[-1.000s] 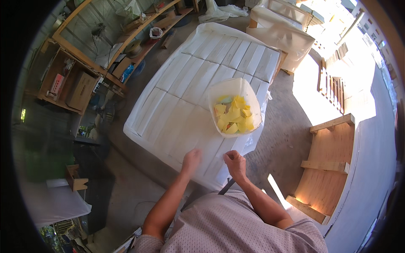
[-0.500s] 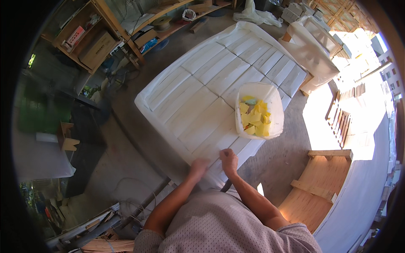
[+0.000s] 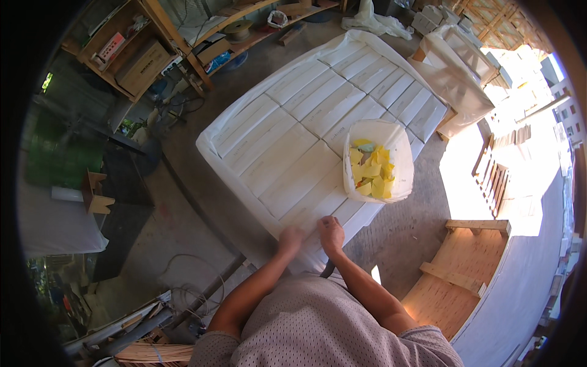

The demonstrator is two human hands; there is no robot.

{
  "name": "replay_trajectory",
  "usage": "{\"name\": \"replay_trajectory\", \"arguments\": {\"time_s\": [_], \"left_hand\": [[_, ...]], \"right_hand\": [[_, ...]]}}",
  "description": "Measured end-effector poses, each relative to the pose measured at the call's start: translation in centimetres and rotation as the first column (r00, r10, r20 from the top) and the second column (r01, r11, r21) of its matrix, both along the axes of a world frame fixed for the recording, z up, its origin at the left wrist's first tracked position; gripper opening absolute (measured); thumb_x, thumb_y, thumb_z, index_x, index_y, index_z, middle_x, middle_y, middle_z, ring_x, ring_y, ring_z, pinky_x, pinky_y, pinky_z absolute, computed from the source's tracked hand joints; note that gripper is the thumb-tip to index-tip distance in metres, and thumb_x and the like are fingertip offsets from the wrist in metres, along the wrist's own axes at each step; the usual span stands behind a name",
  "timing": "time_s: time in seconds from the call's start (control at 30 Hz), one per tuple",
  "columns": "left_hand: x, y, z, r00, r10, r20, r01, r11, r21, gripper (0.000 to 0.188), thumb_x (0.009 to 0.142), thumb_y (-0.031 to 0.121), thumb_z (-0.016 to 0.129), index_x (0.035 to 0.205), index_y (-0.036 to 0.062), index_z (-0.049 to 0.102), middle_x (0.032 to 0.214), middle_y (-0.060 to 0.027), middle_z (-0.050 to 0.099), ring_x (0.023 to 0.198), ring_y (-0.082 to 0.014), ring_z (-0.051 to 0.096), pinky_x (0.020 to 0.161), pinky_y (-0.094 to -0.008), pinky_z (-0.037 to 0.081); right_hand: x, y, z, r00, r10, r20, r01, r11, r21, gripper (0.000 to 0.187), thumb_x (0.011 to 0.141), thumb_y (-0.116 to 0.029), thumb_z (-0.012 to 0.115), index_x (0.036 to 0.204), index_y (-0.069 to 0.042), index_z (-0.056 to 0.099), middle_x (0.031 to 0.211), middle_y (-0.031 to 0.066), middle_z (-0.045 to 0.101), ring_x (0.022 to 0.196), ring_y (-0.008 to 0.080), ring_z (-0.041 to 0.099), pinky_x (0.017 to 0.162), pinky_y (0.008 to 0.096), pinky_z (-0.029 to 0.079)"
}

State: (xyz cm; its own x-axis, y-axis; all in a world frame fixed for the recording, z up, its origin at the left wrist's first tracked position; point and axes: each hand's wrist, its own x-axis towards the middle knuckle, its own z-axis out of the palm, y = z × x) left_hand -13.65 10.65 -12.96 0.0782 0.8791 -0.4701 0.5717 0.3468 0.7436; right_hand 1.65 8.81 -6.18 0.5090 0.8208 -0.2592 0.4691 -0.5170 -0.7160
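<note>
White boxes [image 3: 298, 164] are packed in rows on a low stack in front of me, with white plastic film [image 3: 215, 160] along its left and far edges. My left hand [image 3: 290, 240] is over the near end of the stack, its fingers smeared by motion. Just right of it, my right hand [image 3: 331, 235] is closed with curled fingers at the near boxes; whatever it pinches is hidden. Beyond my right hand a white translucent bin [image 3: 400, 177] rests on the boxes. Torn yellow paper pieces [image 3: 374, 174] and a pale green one lie inside it.
Wooden shelves [image 3: 189, 52] with cartons and a spool [image 3: 237, 30] stand at the far left. A plywood panel with battens [image 3: 455, 278] lies to the right. A plastic-covered stack [image 3: 455, 79] stands far right. A dark bar [image 3: 208, 290] and loose cable are near my left arm.
Both hands stay at almost the same spot on the near boxes, the left still blurred. The view has shifted very slightly; the bin and boxes keep their places.
</note>
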Motion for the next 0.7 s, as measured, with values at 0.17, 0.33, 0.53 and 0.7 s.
{"name": "replay_trajectory", "arguments": {"time_s": [0.17,0.33,0.53,0.7], "left_hand": [[0.6,0.3,1.8,0.982,-0.065,-0.175,0.074,0.996,0.046,0.024,0.081,0.023,0.062,0.080,0.0001,0.069,0.077,-0.0182,0.068,0.076,-0.0350,0.066,0.072,-0.0428,0.051],[1.3,0.9,3.8,0.956,-0.119,-0.268,0.110,0.993,-0.048,0.028,0.083,0.026,0.058,0.088,0.0010,0.069,0.091,-0.0226,0.068,0.090,-0.0422,0.064,0.081,-0.0481,0.050],[1.9,1.4,6.0,0.945,-0.133,-0.299,0.096,0.986,-0.134,0.031,0.084,0.028,0.055,0.091,0.0009,0.070,0.094,-0.0239,0.068,0.093,-0.0430,0.064,0.083,-0.0492,0.050],[1.4,1.7,6.8,0.919,-0.236,-0.314,0.185,0.966,-0.182,0.036,0.084,0.029,0.052,0.091,-0.0011,0.070,0.096,-0.0266,0.067,0.095,-0.0454,0.064,0.084,-0.0522,0.049]], "right_hand": [[0.0,0.4,0.0,0.990,0.091,0.105,-0.083,0.993,-0.078,0.022,0.090,-0.031,0.060,0.095,-0.011,0.066,0.098,0.0117,0.064,0.089,0.0364,0.063,0.079,0.0461,0.048],[0.0,0.8,-0.2,0.982,0.136,0.130,-0.120,0.985,-0.127,0.023,0.090,-0.033,0.059,0.098,-0.012,0.065,0.103,0.0117,0.062,0.090,0.0366,0.064,0.079,0.0475,0.048],[-0.1,1.1,0.0,0.973,0.177,0.146,-0.151,0.973,-0.175,0.026,0.090,-0.033,0.059,0.102,-0.010,0.063,0.106,0.0135,0.061,0.091,0.0379,0.064,0.079,0.0479,0.048],[0.0,1.7,0.0,0.985,0.099,0.140,-0.079,0.986,-0.147,0.029,0.086,-0.030,0.062,0.103,-0.006,0.062,0.107,0.0147,0.065,0.091,0.0378,0.064,0.081,0.0463,0.049]]}}
